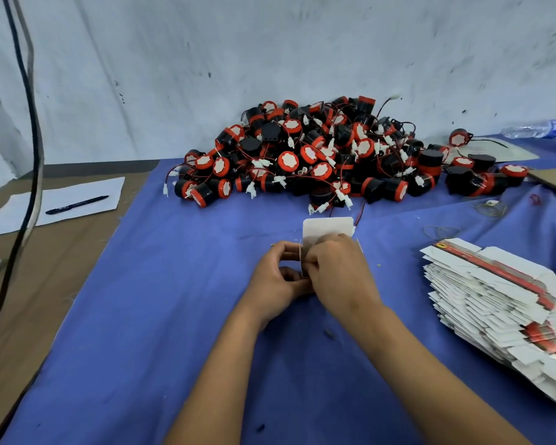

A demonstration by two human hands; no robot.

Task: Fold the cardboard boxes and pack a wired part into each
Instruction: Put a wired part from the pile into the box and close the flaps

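Both hands hold a small white cardboard box point(326, 231) above the blue cloth point(174, 300) at the centre of the table. Its top flap stands upright behind my fingers. My left hand point(278, 279) grips the box's left side with curled fingers. My right hand point(337, 268) covers its front and right side, fingers curled over it, hiding most of the box. A large pile of black-and-red wired parts point(318, 155) with white connectors lies behind, near the wall. A fanned stack of flat unfolded boxes point(501, 300) lies at the right.
A sheet of paper point(61, 207) with a black pen point(76, 205) lies at the left on brown cardboard. Dark cables point(29, 123) hang down the left side. A plastic bottle point(536, 129) lies at the far right. Rubber bands point(491, 208) lie near the stack.
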